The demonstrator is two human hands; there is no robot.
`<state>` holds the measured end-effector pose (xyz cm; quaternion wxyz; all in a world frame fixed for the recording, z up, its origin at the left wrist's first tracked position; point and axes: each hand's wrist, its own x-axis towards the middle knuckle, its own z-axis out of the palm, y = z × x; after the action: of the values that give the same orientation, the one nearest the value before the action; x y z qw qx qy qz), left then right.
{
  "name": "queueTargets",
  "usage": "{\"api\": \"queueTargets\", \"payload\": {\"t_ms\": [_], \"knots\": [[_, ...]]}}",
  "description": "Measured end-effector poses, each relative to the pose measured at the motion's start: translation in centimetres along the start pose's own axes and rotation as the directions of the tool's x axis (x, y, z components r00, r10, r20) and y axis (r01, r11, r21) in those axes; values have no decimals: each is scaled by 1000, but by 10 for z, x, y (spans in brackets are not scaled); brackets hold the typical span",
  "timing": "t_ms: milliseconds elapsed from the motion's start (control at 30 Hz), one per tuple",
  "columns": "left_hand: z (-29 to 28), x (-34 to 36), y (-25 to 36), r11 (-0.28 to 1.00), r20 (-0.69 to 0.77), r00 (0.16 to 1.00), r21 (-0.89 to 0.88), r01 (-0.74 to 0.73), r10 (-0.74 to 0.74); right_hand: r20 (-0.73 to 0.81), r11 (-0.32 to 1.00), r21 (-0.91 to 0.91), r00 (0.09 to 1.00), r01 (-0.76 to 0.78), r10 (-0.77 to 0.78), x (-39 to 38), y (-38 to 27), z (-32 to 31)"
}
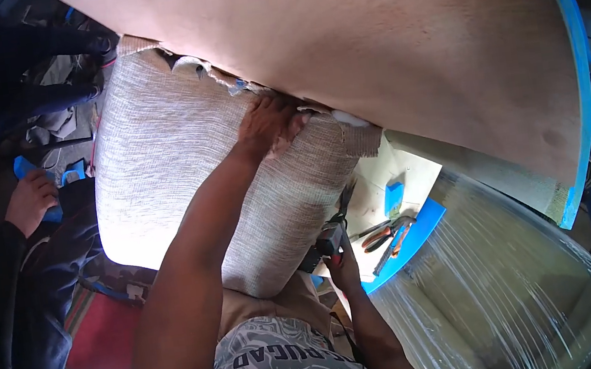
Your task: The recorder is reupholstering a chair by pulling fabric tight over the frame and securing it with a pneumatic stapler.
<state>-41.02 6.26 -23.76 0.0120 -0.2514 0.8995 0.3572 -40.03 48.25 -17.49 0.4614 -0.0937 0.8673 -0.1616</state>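
I see one package, a big box (504, 291) in clear stretch wrap, just right of the blue board (421, 231)

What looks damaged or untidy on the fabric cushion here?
The top edge of the woven fabric is frayed and ragged where it meets the plywood panel, with white stuffing poking out beside the left hand. The right hand holds a tool below.

Beige woven upholstery fabric (174, 170) stretched over a rounded cushion, centre-left of the frame, frayed top edge against a plywood panel (396, 44), grey staple gun (332, 238) low centre, nose pointing upward
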Motion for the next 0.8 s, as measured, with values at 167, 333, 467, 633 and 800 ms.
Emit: {"api": "queueTargets", "payload": {"t_ms": [167, 333, 467, 633, 800], "knots": [[-1, -7, 3, 1000, -78, 997, -9, -22, 21, -75, 942, -14, 939, 335, -335, -21, 10, -5], [7, -65, -10, 998, -332, 942, 58, -25, 43, -300, 959, -39, 913, 279, -278, -23, 53, -8], [11, -196, -27, 934, -93, 995, 351, 61, -31, -489, 948, -277, 826, 158, -281, 3, 89, -13], [44, -432, -22, 892, 129, 975, 440, 105, -179, -466, 963, -195, 847, 185, -257, 47, 104, -20], [112, -639, -47, 850, 443, 727, 326, 414, -525, -404, 971, -169, 886, 171, -227, 65, 112, 0]]}}
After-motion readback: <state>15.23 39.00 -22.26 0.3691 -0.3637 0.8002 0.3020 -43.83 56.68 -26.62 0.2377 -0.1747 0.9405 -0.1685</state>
